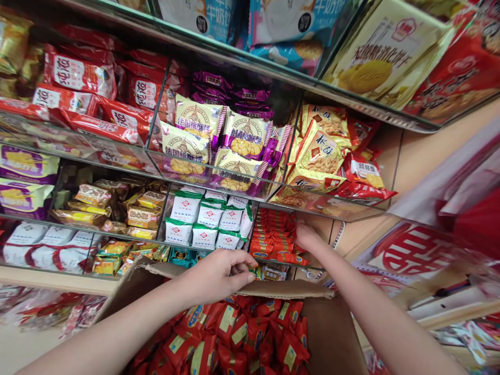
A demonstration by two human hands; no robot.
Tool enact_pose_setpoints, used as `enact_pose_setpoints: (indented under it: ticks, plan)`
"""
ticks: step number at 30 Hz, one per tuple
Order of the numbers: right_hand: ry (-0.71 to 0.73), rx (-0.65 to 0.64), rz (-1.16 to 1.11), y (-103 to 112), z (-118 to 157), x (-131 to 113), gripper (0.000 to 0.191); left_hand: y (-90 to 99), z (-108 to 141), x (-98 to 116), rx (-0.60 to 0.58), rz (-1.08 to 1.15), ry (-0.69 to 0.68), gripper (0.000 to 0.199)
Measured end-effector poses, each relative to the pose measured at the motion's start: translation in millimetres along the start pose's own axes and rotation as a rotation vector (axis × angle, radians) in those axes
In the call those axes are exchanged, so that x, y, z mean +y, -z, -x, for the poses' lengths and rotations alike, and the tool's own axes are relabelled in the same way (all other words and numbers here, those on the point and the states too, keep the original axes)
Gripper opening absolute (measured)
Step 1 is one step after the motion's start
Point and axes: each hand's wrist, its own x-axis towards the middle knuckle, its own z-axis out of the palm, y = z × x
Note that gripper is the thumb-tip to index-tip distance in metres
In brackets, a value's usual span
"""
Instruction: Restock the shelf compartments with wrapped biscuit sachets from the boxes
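Observation:
Low in front of me, an open cardboard box holds many small red snack packets with yellow labels. Over the box's far flap is my left hand, its fingers loosely curled and the thumb apart from them; I see nothing held in it. My right hand reaches into a low shelf compartment at the right end of stacked red-orange packets. It is against or very near these packets, and its fingertips are hidden. White packets with green edges stand in the compartment to their left.
Clear shelf fronts edge the tiers above my hands. Yellow-and-purple biscuit packs, red packs and brown packs fill other compartments. At right are a red-and-white printed sheet and a blurred hanging plastic bag.

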Motion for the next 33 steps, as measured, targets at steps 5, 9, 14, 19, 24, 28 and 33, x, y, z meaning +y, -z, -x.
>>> enact_pose_setpoints:
  ticks: [5,9,14,19,24,28,33]
  plan:
    - [0.066,0.000,0.038,2.3,6.2,-5.2,0.025,0.9,-0.3,-0.3,-0.003,-0.031,-0.003,0.029]
    - [0.078,0.019,0.090,1.8,13.0,-11.5,0.033,0.5,-0.7,-0.4,-0.009,-0.029,0.000,0.028]
    - [0.077,0.001,0.139,2.6,8.0,-7.6,0.033,0.3,-0.9,-0.8,-0.014,-0.036,-0.005,0.028]
    - [0.142,-0.047,0.147,6.2,-0.6,4.4,0.031,0.2,-0.5,-2.2,-0.023,-0.048,-0.001,0.028]
    - [0.178,-0.065,0.156,9.4,5.7,10.6,0.026,0.8,-0.9,-1.7,-0.029,-0.051,0.006,0.029]
    - [0.219,-0.063,0.131,17.3,19.9,12.9,0.020,1.9,-1.0,-1.6,-0.036,-0.071,0.010,0.028]
    - [0.250,-0.140,0.044,26.1,36.8,17.3,0.013,2.2,-1.2,-2.3,-0.041,-0.077,0.013,0.028]
